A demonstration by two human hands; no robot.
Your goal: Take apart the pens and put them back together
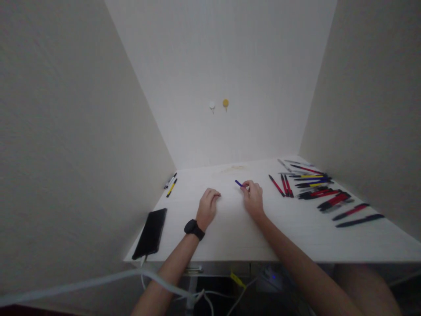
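Above the middle of the white desk (230, 237), my right hand (253, 199) pinches a blue pen (238, 183). One end of it sticks out to the upper left past the fingertips; the rest is hidden by the fingers. My left hand (208, 204), a black watch on its wrist, is closed at the fingertips a short way to the left. A tiny dark tip shows at its fingers, too small to name. The two hands are apart. Nearest my right hand, on its right side, lies a red and black pen (276, 186).
Many pens, among them a yellow pen (307, 176) and a dark pen (360, 220), lie along the right wall. At left are another yellow pen (171, 188), a white pen (170, 181) and a black phone (150, 233) with a white cable (112, 278). Walls enclose three sides.
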